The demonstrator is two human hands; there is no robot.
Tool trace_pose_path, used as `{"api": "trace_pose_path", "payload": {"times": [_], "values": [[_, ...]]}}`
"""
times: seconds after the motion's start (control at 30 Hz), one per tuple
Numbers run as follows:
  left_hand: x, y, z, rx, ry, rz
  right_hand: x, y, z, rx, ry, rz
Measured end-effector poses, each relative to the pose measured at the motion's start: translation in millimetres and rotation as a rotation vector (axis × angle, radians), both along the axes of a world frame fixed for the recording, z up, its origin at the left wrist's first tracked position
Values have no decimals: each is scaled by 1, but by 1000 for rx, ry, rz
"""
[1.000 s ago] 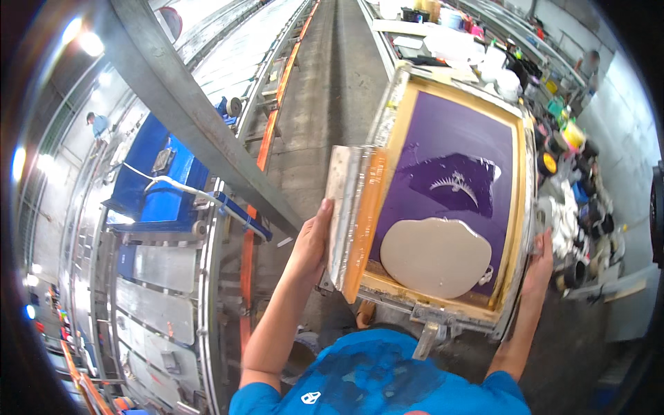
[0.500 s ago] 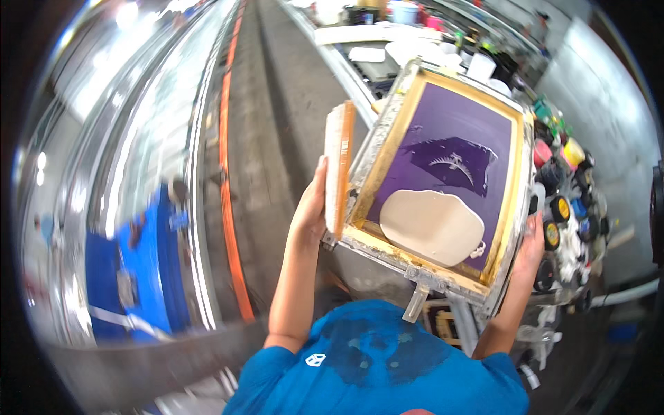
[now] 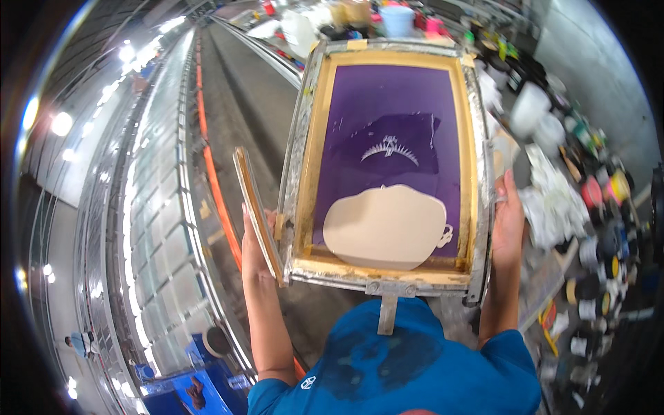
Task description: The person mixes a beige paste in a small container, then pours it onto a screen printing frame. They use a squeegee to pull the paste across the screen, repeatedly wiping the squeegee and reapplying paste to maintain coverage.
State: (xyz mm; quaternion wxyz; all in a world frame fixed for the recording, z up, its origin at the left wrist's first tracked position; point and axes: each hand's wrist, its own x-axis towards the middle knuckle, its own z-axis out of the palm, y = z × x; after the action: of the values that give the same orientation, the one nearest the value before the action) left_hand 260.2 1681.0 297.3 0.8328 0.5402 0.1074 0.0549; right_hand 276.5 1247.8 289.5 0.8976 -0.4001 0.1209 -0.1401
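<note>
In front of my chest I carry a screen printing frame (image 3: 299, 173), a metal-edged rectangle with a purple mesh (image 3: 387, 97). A puddle of cream-coloured ink (image 3: 384, 232) lies on the mesh at the near end; beyond it is a pale crown-like pattern (image 3: 389, 150). My right hand (image 3: 508, 221) is closed round the frame's right side. On the left, my left hand (image 3: 254, 245) grips a long, narrow squeegee (image 3: 257, 211), tilted beside the frame; its fingers reach behind it to the frame's left edge and are partly hidden. A metal bracket (image 3: 387, 311) juts from the near edge.
A long printing table (image 3: 155, 235) runs away on the left, with an orange strip (image 3: 211, 176) along it. Blue containers (image 3: 187, 394) stand at lower left. Several jars, bottles and rags (image 3: 553, 200) crowd the right side. A blue bucket (image 3: 398, 21) stands behind. Another person (image 3: 81, 344) is far left.
My view has turned, and the frame now sits straighter and further left in it. The squeegee has tilted and shows a thinner edge. Both hands keep their hold.
</note>
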Motion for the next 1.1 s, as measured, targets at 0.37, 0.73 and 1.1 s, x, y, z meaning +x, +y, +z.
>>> {"api": "trace_pose_path", "payload": {"times": [0.37,0.73,1.1], "values": [[128,252,-28,-9,-4,491,339,299,22,-355,59,431],[363,482,-27,34,-72,632,594,561,34,-337,31,655],[719,677,-8,78,-168,283,874,695,28,-308,-79,482]]}}
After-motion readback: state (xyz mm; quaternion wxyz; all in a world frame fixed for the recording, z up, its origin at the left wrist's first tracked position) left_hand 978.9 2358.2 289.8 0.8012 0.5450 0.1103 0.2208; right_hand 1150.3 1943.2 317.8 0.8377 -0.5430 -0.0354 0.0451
